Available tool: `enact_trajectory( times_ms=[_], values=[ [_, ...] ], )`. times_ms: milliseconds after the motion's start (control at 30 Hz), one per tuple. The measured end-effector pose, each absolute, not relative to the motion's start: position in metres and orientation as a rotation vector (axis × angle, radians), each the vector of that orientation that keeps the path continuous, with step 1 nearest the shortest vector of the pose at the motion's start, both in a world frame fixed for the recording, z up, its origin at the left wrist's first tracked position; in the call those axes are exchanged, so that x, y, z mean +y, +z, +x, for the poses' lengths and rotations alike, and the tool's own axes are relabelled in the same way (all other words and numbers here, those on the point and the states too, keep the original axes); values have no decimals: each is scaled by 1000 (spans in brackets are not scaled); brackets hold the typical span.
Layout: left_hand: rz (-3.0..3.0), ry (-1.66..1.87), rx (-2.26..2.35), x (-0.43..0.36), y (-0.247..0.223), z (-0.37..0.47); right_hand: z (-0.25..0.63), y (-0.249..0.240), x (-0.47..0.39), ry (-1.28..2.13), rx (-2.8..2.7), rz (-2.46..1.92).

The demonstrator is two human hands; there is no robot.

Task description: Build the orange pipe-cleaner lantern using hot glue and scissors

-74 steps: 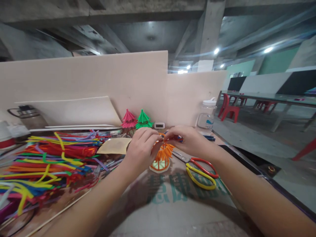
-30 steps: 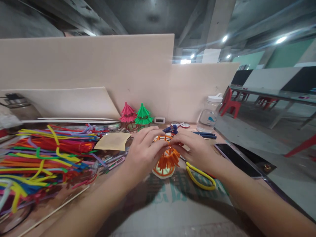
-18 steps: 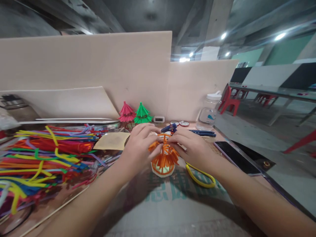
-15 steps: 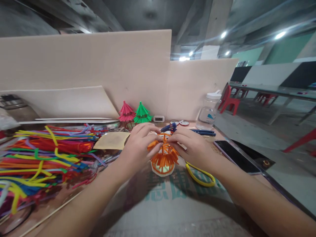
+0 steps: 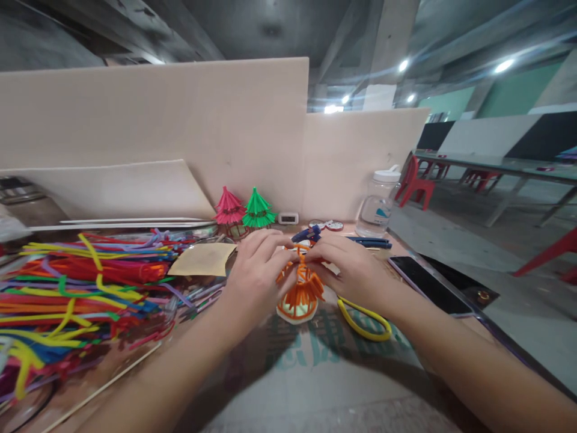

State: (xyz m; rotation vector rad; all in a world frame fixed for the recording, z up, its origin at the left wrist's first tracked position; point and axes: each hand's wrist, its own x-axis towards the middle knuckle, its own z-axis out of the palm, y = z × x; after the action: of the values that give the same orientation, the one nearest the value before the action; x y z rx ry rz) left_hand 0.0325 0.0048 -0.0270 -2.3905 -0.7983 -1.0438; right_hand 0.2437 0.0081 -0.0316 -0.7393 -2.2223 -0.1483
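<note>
An orange pipe-cleaner model (image 5: 301, 296), shaped like a small tiered pavilion with a fringed roof, stands upright on a pale, flat base. My left hand (image 5: 259, 270) closes on its upper left side, fingers bent, covering part of the roof. From the other side my right hand (image 5: 354, 264) pinches at the upper frame. Exactly which strands the fingertips hold is hidden. Two similar models, one pink (image 5: 229, 207) and one green (image 5: 258, 210), stand behind. Close to my right wrist lies a yellow-handled tool (image 5: 364, 325), its other end hidden.
Bundles of coloured pipe cleaners (image 5: 81, 300) cover the left side. Behind are a beige card (image 5: 202, 260), a small digital clock (image 5: 288, 218), a dark blue tool (image 5: 306, 233) and a water bottle (image 5: 377, 204). A phone (image 5: 430, 285) lies at the right edge.
My left hand has rotated a little and now covers more of the orange roof's left side. My right hand stays at the upper frame. The view has shifted slightly.
</note>
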Motion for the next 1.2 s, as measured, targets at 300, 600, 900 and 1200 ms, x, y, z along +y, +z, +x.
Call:
enact_trajectory(
  times_ms=[300, 600, 900, 1200],
  values=[
    [-2416, -1069, -783, 6, -31, 34, 243, -30, 7, -111, -2268, -728],
    [-2710, -944, -892, 9, -19, 20, 244, -30, 5, -61, -2268, -755],
    [-2859, -904, -942, 20, -27, 18, 243, -36, 8, -82, -2257, -682],
    [-2896, -861, -1009, 18, -29, 22, 240, -41, 13, -131, -2227, -622]
  ],
)
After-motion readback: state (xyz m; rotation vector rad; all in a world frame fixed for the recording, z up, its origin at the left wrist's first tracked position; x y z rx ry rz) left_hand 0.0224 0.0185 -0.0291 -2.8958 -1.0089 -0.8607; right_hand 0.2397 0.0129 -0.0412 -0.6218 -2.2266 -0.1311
